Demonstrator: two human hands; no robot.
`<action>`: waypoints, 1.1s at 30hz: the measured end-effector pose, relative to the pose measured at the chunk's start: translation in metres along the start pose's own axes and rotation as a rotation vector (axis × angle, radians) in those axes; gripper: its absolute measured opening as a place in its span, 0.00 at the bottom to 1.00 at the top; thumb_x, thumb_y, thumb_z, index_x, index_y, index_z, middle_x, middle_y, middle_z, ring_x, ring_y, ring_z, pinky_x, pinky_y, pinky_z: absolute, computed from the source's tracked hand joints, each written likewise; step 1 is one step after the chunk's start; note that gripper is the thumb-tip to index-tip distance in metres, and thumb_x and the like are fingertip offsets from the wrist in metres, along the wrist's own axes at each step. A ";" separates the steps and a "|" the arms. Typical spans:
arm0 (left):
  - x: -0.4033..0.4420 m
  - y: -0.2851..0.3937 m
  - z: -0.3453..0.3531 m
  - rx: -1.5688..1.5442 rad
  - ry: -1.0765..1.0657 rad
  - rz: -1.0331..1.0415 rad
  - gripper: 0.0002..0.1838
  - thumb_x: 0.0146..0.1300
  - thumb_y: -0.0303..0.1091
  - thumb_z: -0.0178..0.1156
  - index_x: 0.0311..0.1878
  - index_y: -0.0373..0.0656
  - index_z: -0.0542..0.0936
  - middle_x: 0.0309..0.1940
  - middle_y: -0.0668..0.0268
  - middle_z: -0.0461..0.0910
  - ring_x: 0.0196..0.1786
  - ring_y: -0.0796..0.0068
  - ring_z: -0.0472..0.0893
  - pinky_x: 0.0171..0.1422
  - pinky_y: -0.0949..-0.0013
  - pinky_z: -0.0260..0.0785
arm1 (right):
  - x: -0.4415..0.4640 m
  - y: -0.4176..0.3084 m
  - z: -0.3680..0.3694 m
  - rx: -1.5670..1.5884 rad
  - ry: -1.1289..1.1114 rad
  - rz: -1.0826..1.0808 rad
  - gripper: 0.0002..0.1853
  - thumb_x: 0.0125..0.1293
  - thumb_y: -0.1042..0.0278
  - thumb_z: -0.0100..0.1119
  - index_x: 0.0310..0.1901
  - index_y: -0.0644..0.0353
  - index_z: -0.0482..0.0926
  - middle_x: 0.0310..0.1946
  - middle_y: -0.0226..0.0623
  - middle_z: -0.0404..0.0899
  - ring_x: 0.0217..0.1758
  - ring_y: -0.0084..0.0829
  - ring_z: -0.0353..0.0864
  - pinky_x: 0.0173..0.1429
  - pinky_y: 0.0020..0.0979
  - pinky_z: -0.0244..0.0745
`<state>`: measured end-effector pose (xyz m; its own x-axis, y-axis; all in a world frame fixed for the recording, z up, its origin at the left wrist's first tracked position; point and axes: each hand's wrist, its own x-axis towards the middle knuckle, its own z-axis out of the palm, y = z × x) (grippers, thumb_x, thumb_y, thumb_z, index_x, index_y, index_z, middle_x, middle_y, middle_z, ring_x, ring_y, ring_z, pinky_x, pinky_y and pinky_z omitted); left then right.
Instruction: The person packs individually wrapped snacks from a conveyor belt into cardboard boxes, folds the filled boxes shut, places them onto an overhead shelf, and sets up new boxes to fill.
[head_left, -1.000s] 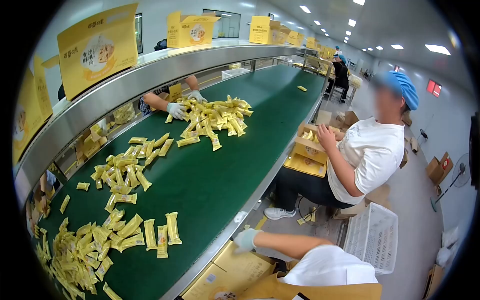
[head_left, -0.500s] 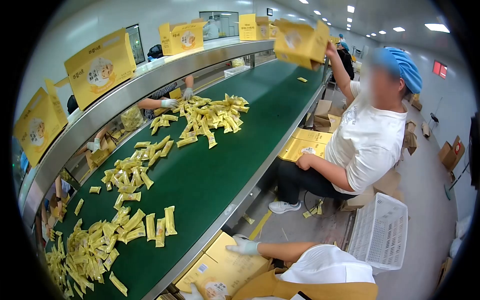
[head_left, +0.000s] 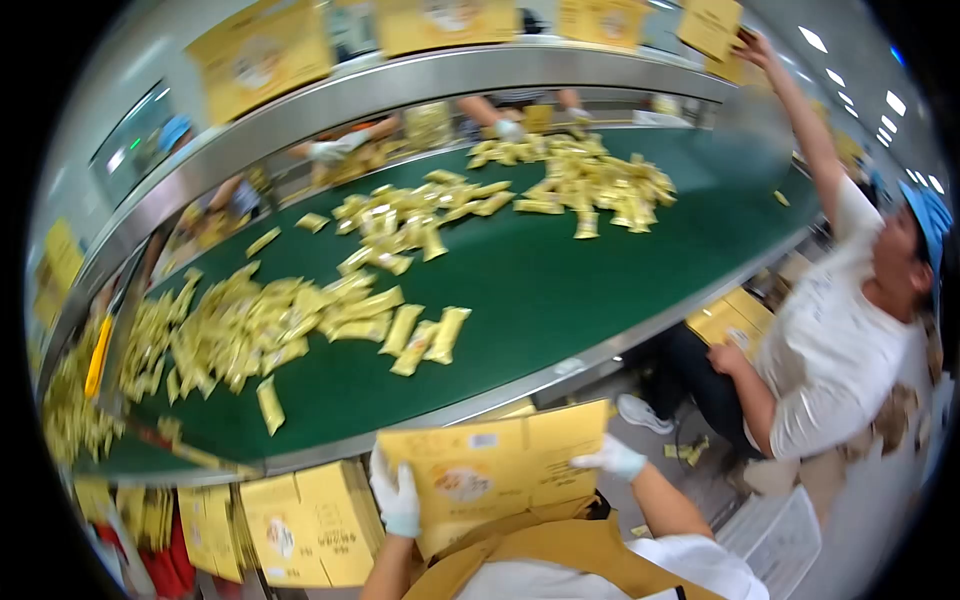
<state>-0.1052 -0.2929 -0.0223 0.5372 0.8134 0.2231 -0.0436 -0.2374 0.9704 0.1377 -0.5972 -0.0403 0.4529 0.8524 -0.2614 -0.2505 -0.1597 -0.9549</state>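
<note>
A flat yellow printed carton (head_left: 540, 465) is held up in front of my body, just off the belt's near edge. My left hand (head_left: 396, 492), in a white glove, grips its left edge with the thumb showing on the face. At the opposite edge, my gloved right hand (head_left: 612, 458) holds the carton, its fingers partly over the front. A white label and a round picture show on the card. Beyond it, small yellow wrapped packets (head_left: 265, 325) lie in heaps on the green conveyor belt (head_left: 520, 310).
Stacks of flat yellow cartons (head_left: 305, 525) stand below the belt, left of me. A metal shelf (head_left: 420, 85) with open yellow boxes (head_left: 262, 60) spans the far side, where gloved hands work. At right, a seated co-worker (head_left: 840, 320) reaches up to a box. A white crate (head_left: 770, 540) stands behind.
My view has swung left. The carton has been raised from low beside the belt to upright before me, both hands still on it. The co-worker's box has gone up to the shelf.
</note>
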 end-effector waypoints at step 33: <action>0.368 -0.196 -0.259 1.024 0.055 -0.146 0.38 0.73 0.60 0.49 0.79 0.50 0.61 0.79 0.49 0.58 0.80 0.50 0.55 0.82 0.54 0.42 | 0.531 -0.176 0.089 -0.492 0.111 -0.558 0.18 0.66 0.63 0.69 0.52 0.67 0.83 0.48 0.44 0.88 0.52 0.40 0.86 0.58 0.33 0.77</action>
<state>-0.1173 0.1906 -0.1064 0.4396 0.8875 0.1382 0.7699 -0.4515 0.4510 0.3458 -0.0717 0.0013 0.4906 0.8210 0.2922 0.4413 0.0551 -0.8957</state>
